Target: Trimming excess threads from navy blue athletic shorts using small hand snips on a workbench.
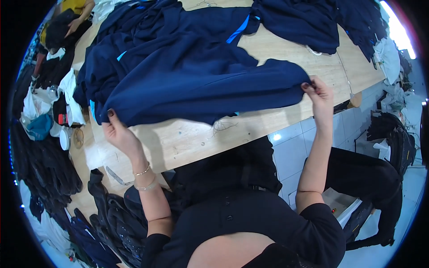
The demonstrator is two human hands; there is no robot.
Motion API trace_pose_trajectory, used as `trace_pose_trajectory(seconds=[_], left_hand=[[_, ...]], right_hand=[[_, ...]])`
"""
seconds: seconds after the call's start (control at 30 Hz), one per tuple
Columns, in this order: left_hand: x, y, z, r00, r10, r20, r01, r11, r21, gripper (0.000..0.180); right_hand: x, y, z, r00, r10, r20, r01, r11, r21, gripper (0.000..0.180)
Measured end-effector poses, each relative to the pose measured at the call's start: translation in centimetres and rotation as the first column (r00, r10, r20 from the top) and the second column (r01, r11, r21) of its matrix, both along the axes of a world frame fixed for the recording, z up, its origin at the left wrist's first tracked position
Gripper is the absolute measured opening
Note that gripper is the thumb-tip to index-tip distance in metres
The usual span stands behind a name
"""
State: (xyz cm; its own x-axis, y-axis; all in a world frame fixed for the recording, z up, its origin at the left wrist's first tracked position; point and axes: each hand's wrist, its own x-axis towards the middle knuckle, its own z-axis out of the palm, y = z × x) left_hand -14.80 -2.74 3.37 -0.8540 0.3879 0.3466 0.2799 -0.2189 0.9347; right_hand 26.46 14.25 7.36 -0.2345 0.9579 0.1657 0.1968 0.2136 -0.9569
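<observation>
A navy blue garment is stretched sideways between my two hands, over the near part of the wooden table. My left hand pinches its lower left corner, thumb on top. Its right end is gripped by my right hand, with the thumb over the cloth. Behind it lies a heap of the same navy cloth, with light blue strips showing in places; where the held piece ends and the heap begins is hard to see. Loose threads lie just below the garment's near edge.
More navy cloth hangs over the table's far right. Dark garments and white cloths are piled at the left, near a roll of tape. Another person's hand shows at the far left. A black-draped seat stands at the right.
</observation>
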Motion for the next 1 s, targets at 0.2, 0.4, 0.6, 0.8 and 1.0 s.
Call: trace_pose_trajectory(seconds=[0.2,0.4,0.6,0.8,1.0], left_hand=[[-3.2,-2.1,5.3,0.986,-0.127,0.111,0.134,0.99,-0.052,0.023],[-10.9,3.6,3.5,0.948,-0.03,-0.317,-0.108,0.906,-0.41,0.024],[-7.2,1.1,-2.4,0.967,-0.107,-0.231,-0.044,0.823,-0.566,0.029],[-2.6,-9.9,-3.8,0.981,-0.047,0.188,0.175,0.625,-0.76,0.029],[7.4,-11.4,-3.6,0.881,-0.244,0.405,0.473,0.443,-0.762,0.028]], right_hand=[[-1.2,-2.3,2.1,0.856,0.012,-0.517,-0.113,0.98,-0.164,0.014],[-8.6,1.3,4.1,0.868,-0.155,-0.473,0.06,0.976,-0.21,0.008],[-9.5,5.5,-6.9,0.982,-0.108,-0.156,0.007,0.844,-0.536,0.026],[-6.8,2.7,-8.4,0.998,-0.038,-0.041,0.002,0.757,-0.654,0.023],[-5.9,2.3,-9.3,0.982,0.056,-0.183,-0.137,0.872,-0.47,0.015]])
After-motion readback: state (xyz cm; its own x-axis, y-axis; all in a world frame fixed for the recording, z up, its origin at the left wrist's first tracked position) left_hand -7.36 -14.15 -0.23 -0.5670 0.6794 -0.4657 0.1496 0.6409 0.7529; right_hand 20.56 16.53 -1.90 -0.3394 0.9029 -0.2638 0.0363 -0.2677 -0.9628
